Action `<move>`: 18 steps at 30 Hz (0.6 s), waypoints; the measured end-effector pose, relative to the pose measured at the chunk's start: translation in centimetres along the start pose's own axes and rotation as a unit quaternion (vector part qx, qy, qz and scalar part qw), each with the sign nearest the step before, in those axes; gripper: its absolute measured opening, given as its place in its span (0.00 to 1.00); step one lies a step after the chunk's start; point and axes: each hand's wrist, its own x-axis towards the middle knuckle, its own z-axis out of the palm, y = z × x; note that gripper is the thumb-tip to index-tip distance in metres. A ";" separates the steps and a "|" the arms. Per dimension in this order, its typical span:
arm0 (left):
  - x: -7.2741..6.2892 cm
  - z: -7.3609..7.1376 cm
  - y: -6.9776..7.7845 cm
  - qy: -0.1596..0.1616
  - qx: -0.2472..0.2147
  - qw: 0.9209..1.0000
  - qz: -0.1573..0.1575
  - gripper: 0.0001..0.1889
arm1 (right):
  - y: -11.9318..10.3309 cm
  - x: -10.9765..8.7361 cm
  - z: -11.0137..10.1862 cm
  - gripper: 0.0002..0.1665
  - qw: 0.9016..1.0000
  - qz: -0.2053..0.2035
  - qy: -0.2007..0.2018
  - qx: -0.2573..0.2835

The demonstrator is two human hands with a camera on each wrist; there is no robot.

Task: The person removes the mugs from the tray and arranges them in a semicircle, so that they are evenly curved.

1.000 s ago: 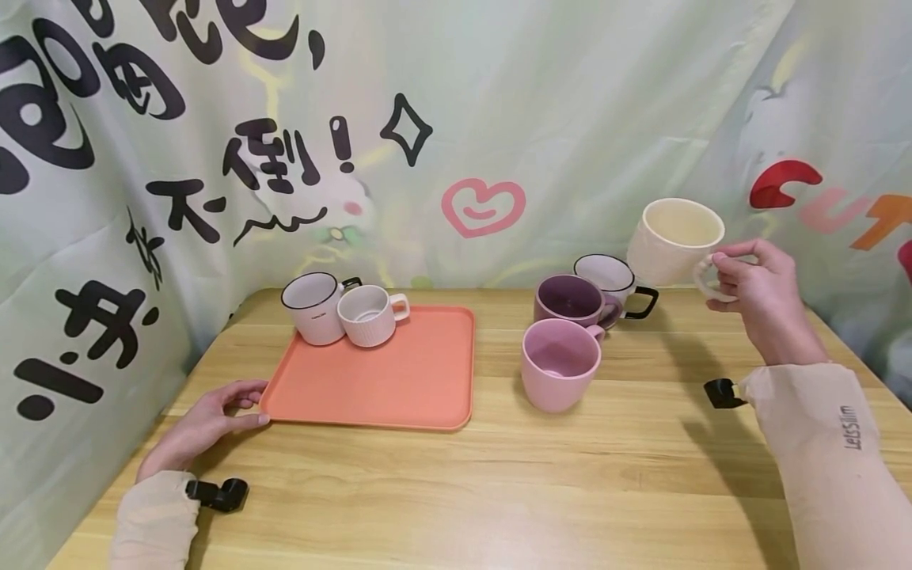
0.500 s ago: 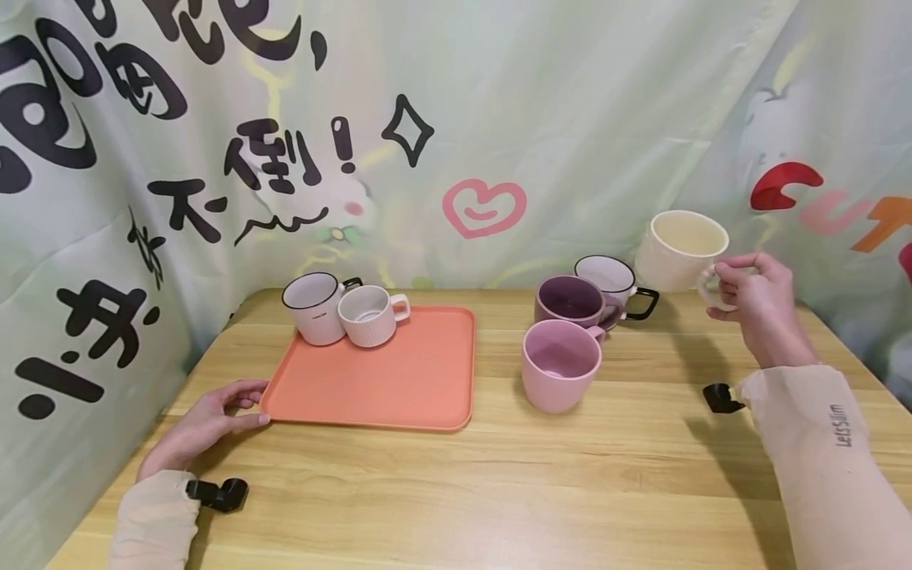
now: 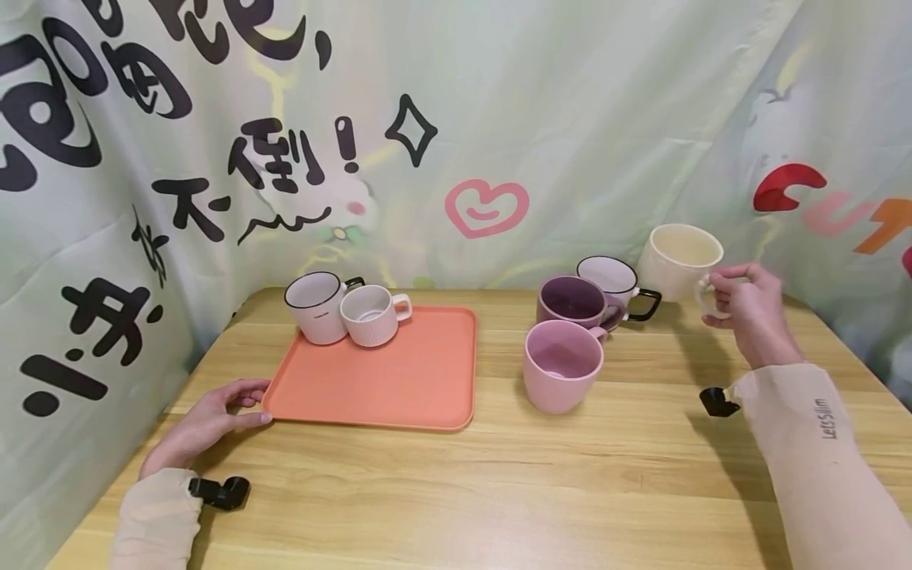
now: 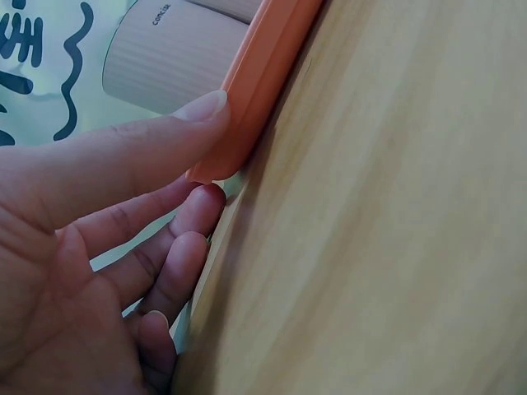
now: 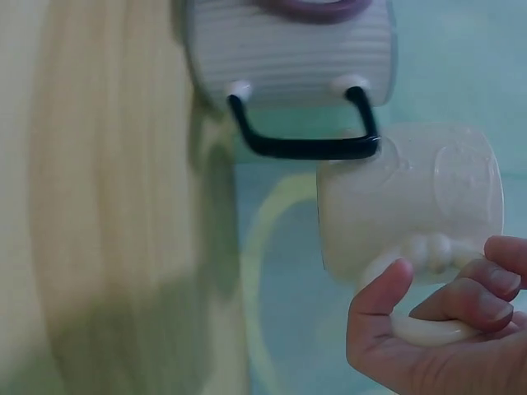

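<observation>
A cream mug (image 3: 671, 271) is gripped by its handle (image 3: 701, 298) in the right hand (image 3: 752, 307); a coral tray (image 3: 388, 388) is pinched, seemingly for steadiness, by the left hand (image 3: 212, 416).

A screened-off indoor space, home or studio impossible to tell: draped curtains (image 3: 606, 103) printed with black Chinese lettering (image 3: 181, 187) and a pink heart (image 3: 486, 214) hang behind a wood-grain desk (image 3: 427, 499).

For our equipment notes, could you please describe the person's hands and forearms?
The left hand and right hand are ungloved. The left sleeve and right sleeve are pale beige, the latter marked "LetsSlim" in dark letters; a left black device and right black device show at the cuffs.
</observation>
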 end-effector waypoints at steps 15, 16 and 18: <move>0.1 0.1 -0.1 0.000 -0.004 1.000 -0.005 0.33 | 2.1 1.1 -0.5 0.04 0.998 0.048 -0.030 -0.025; 0.1 0.1 -0.1 0.000 -0.006 1.000 -0.005 0.33 | 2.2 1.1 -0.6 0.04 0.998 0.051 -0.032 -0.025; 0.0 0.1 0.0 0.000 -0.011 1.000 -0.004 0.33 | 2.5 1.2 -0.7 0.04 0.997 0.055 -0.041 -0.020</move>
